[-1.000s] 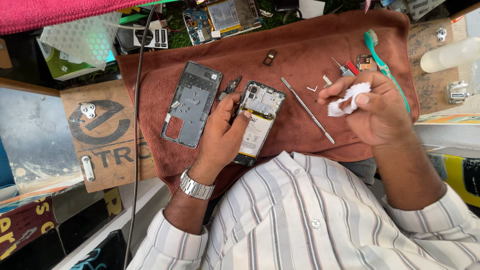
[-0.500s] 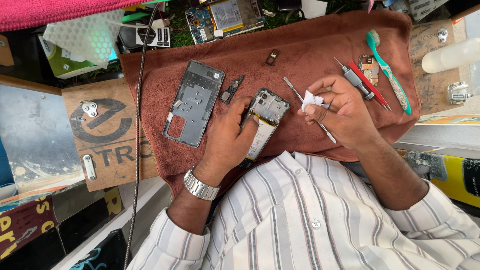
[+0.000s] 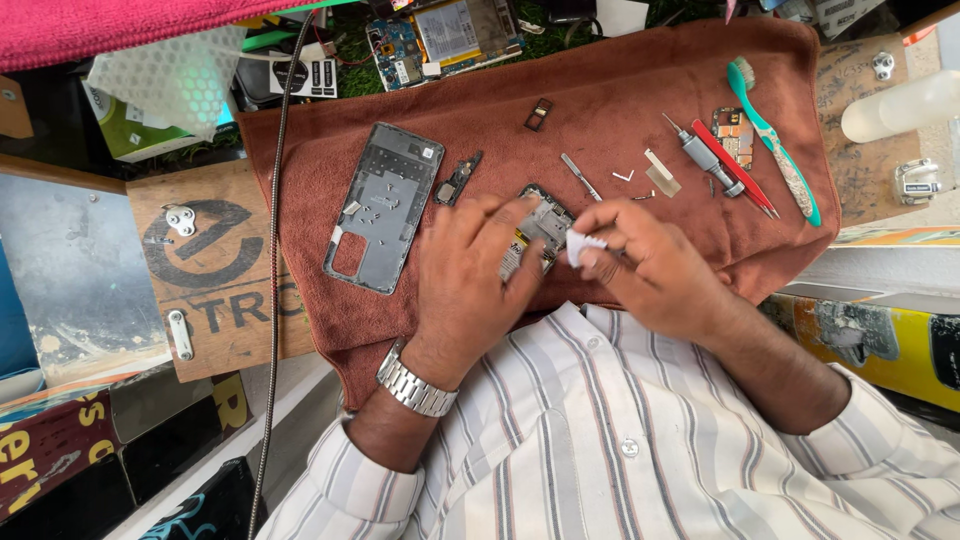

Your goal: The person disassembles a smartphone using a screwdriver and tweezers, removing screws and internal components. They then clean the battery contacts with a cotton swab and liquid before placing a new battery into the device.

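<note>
Fingers of the right hand [image 3: 650, 265] are pinched shut on a small white wad [image 3: 583, 245], pressed against the opened phone [image 3: 540, 232]. A second ago this hand was off to the right with the wad lifted; it has since come in over the phone, so wiping looks underway. Left hand [image 3: 465, 275] lies loosely curled over the phone, steadying it on the brown towel [image 3: 600, 110]. Just left lies the grey back cover [image 3: 385, 205]; tweezers [image 3: 580, 176] rest near.

Green-white box [image 3: 135, 130] top left; brown lettered board [image 3: 215, 265] beside cloth.
</note>
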